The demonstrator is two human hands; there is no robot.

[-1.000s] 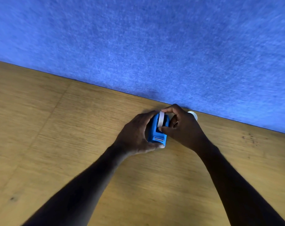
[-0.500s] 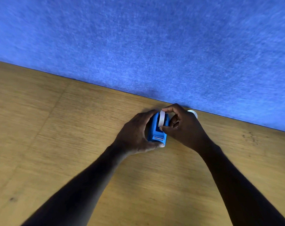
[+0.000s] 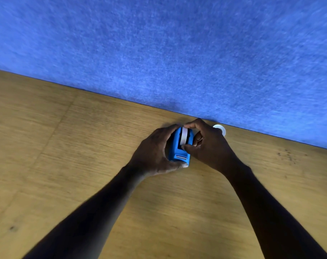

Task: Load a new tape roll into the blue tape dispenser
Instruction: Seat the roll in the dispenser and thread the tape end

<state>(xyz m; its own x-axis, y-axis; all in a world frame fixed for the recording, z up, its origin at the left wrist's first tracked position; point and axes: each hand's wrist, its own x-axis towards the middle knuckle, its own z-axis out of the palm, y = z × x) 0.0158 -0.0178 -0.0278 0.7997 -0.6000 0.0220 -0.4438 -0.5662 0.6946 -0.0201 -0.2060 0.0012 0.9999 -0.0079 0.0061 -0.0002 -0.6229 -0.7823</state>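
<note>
The blue tape dispenser stands on the wooden table near the back wall. My left hand wraps around its left side and holds it steady. A white tape roll sits upright in the dispenser's open slot. My right hand pinches that roll, with the forefinger over its top and the thumb at its lower front. The lower part of the roll is hidden inside the dispenser.
A second white ring-shaped roll lies flat behind my right hand, against the blue felt wall. The wooden table stretches to the left and towards me.
Both hands and the dispenser stay almost in place. The roll sits slightly deeper in the slot and the fingers of my right hand have shifted a little on it.
</note>
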